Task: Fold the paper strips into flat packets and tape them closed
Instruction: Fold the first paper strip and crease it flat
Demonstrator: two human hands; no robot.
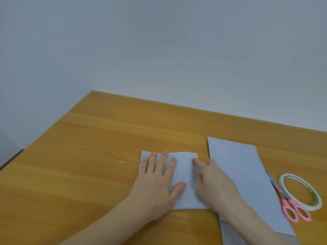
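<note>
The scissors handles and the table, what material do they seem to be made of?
Scissors: the pink handles look like smooth moulded plastic, with grey blades that seem to be metal. Table: it looks like wood or a wood-look laminate, with long grain bands and a satin sheen.

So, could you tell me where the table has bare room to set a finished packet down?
Left of the folded paper and behind it toward the wall, the table is bare. The right is crowded: paper strip, scissors, tape roll.
</note>
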